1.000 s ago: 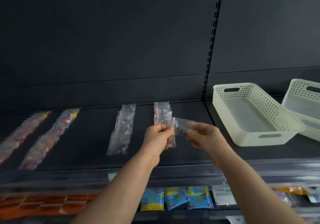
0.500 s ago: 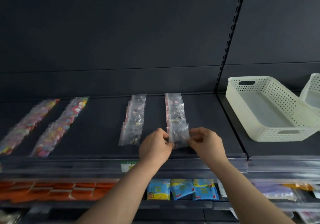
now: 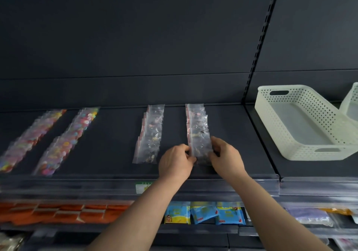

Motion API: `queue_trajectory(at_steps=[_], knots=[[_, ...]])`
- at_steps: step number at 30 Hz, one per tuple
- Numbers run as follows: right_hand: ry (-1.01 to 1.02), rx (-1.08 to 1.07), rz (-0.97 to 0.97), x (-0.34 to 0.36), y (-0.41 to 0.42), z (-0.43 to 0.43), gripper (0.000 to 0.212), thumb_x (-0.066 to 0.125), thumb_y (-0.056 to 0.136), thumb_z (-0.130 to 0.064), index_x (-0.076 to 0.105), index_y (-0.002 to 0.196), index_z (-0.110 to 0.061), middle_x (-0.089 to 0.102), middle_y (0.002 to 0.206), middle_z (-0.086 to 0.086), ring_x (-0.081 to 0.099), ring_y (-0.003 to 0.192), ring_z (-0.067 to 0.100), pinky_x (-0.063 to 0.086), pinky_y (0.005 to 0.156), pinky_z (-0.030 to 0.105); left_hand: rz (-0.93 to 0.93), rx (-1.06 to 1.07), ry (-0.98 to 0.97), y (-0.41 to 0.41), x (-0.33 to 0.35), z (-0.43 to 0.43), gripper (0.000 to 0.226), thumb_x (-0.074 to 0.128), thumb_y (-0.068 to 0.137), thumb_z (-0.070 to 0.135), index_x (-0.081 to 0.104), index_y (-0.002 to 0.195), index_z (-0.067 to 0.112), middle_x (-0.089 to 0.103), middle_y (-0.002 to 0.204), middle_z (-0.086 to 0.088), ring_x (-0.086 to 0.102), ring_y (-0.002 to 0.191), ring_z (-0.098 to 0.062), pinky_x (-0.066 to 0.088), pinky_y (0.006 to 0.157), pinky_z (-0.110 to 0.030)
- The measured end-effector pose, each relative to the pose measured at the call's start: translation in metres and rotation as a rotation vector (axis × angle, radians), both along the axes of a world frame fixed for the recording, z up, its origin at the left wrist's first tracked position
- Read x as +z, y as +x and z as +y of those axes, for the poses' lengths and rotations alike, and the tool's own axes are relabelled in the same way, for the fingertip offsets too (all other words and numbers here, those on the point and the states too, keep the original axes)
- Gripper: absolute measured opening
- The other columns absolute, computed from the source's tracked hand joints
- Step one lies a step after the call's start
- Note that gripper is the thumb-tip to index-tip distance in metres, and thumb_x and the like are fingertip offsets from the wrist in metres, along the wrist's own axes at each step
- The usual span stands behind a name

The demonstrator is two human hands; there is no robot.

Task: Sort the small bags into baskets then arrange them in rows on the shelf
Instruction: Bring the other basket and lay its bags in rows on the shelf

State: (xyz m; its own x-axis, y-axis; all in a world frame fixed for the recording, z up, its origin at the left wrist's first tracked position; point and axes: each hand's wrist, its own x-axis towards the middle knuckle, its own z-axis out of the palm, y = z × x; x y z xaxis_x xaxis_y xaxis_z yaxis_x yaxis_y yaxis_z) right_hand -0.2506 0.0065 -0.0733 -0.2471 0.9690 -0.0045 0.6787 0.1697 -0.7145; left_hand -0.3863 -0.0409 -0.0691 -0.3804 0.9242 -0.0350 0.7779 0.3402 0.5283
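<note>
View from a head-worn camera, facing a dark grey metal shelf (image 3: 116, 150) with a dark back panel. Two bare forearms reach up from the bottom of the frame to the middle of the shelf.

The left hand (image 3: 177, 163) and the right hand (image 3: 225, 158) hold one small clear plastic bag (image 3: 201, 150) between them. Each hand's grip is pinched onto a side edge of the bag, left fingers on its left edge and right fingers on its right edge. The bag sits low over the shelf at the near end of a row of clear bags with red edges (image 3: 196, 121), which runs back toward the panel. Whether the bag touches the shelf cannot be told. Its contents are small pieces, too blurred to name.

Just left of the hands, apart from them, runs a second row of clear bags (image 3: 152, 132). Further left lie a slanting row of bags filled with multicoloured discs (image 3: 77, 134) and, beyond it, a slanting row of pinkish bags (image 3: 33, 138).

On the neighbouring shelf section to the right stands a cream perforated plastic basket (image 3: 290, 152) with cut-out handles. A second cream basket (image 3: 350, 103) is cut off by the right edge.

A green and white label (image 3: 142, 187) sits on the shelf's clear front strip. On the shelf below lie flat orange packets (image 3: 58, 213) at the left and blue packets (image 3: 205, 213) between the forearms.
</note>
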Motion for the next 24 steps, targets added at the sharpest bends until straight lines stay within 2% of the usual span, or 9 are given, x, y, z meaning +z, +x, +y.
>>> queue_trajectory(at_steps=[4,6,8,13,18,21,24], knots=[[-0.011,0.044,-0.043,-0.005,0.0,0.003,0.057,0.049,0.089,-0.012,0.038,0.142,-0.029,0.064,0.12,-0.008,0.054,0.114,0.022,0.052,0.087,0.04,-0.021,0.023,0.001,-0.002,-0.001,0.002,0.032,0.068,0.087,0.039,0.065,0.115,0.024,0.07,0.1,0.007,0.064,0.093,-0.018,0.051,0.074,-0.033],[-0.024,0.038,-0.033,-0.005,0.001,0.004,0.06,0.049,0.091,-0.011,0.031,0.146,-0.026,0.06,0.126,-0.007,0.051,0.119,0.022,0.049,0.093,0.04,-0.025,0.029,-0.007,-0.004,-0.001,0.005,0.044,0.065,0.089,0.041,0.058,0.128,0.022,0.066,0.112,0.003,0.062,0.101,-0.02,0.05,0.08,-0.034],[-0.035,0.029,-0.024,-0.007,0.001,0.006,0.062,0.049,0.091,-0.01,0.028,0.147,-0.023,0.06,0.128,-0.005,0.049,0.122,0.023,0.047,0.095,0.04,-0.024,0.026,-0.026,-0.005,0.0,0.009,0.046,0.06,0.092,0.041,0.054,0.133,0.02,0.061,0.119,0.0,0.06,0.106,-0.023,0.05,0.084,-0.037],[-0.014,0.048,-0.032,-0.009,-0.002,0.012,0.059,0.049,0.089,-0.009,0.033,0.145,-0.023,0.064,0.12,-0.003,0.051,0.118,0.024,0.049,0.09,0.041,-0.014,-0.009,-0.057,-0.002,0.005,0.016,0.036,0.053,0.097,0.035,0.057,0.129,0.021,0.056,0.121,-0.004,0.059,0.107,-0.026,0.05,0.085,-0.038],[-0.001,0.05,-0.023,-0.007,0.0,0.013,0.043,0.052,0.083,-0.011,0.052,0.122,-0.029,0.067,0.103,-0.009,0.057,0.105,0.023,0.052,0.08,0.04,-0.033,0.011,-0.055,-0.003,0.006,0.018,0.034,0.053,0.097,0.034,0.058,0.127,0.019,0.057,0.119,-0.002,0.058,0.104,-0.023,0.049,0.083,-0.035],[0.006,0.032,-0.049,-0.007,0.001,0.015,0.046,0.055,0.085,-0.016,0.052,0.13,-0.025,0.064,0.115,-0.005,0.057,0.109,0.019,0.052,0.086,0.038,-0.063,0.004,-0.045,-0.005,0.005,0.018,0.035,0.054,0.096,0.032,0.056,0.129,0.02,0.059,0.119,-0.001,0.058,0.105,-0.023,0.05,0.086,-0.037],[0.068,0.015,-0.099,-0.004,0.003,0.013,0.045,0.055,0.086,-0.016,0.053,0.131,-0.023,0.06,0.12,-0.003,0.055,0.111,0.02,0.05,0.086,0.036,-0.042,0.011,-0.012,-0.007,0.008,0.019,0.041,0.054,0.096,0.03,0.048,0.136,0.02,0.061,0.119,0.002,0.059,0.104,-0.019,0.049,0.08,-0.034]])
